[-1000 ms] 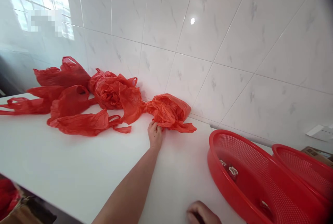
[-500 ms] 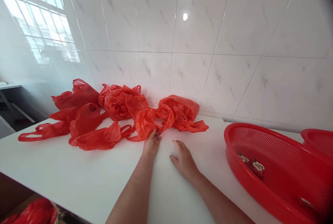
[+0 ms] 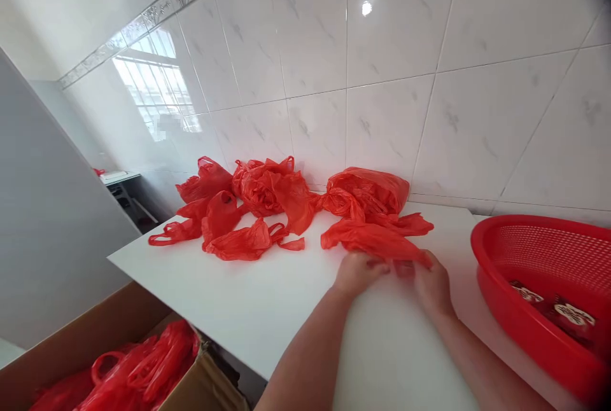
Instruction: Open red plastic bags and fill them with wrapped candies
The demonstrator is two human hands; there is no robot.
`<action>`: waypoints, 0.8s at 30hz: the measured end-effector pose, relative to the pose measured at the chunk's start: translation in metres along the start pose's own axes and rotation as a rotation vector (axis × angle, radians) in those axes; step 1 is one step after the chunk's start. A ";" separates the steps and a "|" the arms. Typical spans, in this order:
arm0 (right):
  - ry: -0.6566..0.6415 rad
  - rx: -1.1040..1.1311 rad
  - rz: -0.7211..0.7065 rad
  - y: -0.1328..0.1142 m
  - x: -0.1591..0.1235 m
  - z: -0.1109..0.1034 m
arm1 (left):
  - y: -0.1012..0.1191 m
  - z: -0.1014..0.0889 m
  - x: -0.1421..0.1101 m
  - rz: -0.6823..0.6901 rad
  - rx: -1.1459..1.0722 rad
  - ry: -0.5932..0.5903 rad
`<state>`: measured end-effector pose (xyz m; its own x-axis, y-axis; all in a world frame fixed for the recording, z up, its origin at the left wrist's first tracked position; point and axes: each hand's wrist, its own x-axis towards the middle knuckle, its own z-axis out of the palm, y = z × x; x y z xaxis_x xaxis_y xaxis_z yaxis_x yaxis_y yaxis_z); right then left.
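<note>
A red plastic bag stretches between my two hands, just over the white table. Closed on the bag's right end is my right hand. My left hand is under the bag's near edge with fingers curled in, gripping it there; its fingertips are partly blurred. Behind the held bag lies a crumpled bundle of red bags against the wall. To the left, a second crumpled heap of red bags and several loose red bags lie on the table.
On the right of the white table stands a red perforated basket holding small dark packets. A cardboard box with red bags inside sits below the table's front left edge. A tiled wall rises behind.
My view has swung left, so the box shows more. My left hand has drawn a bag away from the left heap, and my right hand has closed on its other end.
</note>
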<state>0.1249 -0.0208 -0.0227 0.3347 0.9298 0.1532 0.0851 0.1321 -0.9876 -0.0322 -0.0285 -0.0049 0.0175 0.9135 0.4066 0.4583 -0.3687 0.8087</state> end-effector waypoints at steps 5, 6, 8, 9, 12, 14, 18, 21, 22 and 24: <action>0.140 0.286 0.058 0.001 0.015 -0.031 | -0.026 -0.035 0.015 -0.147 -0.052 0.436; 0.127 0.287 0.056 0.000 0.016 -0.033 | -0.030 -0.042 0.017 -0.164 -0.059 0.491; 0.094 0.286 0.056 -0.002 0.016 -0.035 | -0.033 -0.051 0.018 -0.171 -0.075 0.538; 0.075 0.276 0.056 -0.003 0.015 -0.035 | -0.031 -0.053 0.017 -0.158 -0.084 0.531; 0.000 0.228 0.057 -0.006 0.008 -0.029 | -0.018 -0.042 0.007 -0.072 -0.119 0.391; -0.083 0.199 0.057 -0.008 0.000 -0.023 | -0.007 -0.026 0.001 0.030 -0.086 0.229; -0.381 0.159 0.036 -0.014 -0.023 -0.013 | 0.002 0.000 -0.004 0.224 0.140 0.111; -0.597 0.138 0.007 -0.019 -0.037 -0.013 | -0.005 -0.001 -0.002 0.258 0.183 0.148; -0.642 0.132 -0.002 -0.021 -0.040 -0.014 | -0.007 -0.005 -0.001 0.254 0.173 0.155; -0.693 0.117 -0.017 -0.024 -0.043 -0.017 | -0.010 -0.013 0.000 0.233 0.139 0.187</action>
<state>0.1244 -0.0700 -0.0053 -0.3441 0.9270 0.1494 -0.0295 0.1484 -0.9885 -0.0487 -0.0276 -0.0073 -0.0214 0.7548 0.6556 0.5784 -0.5255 0.6239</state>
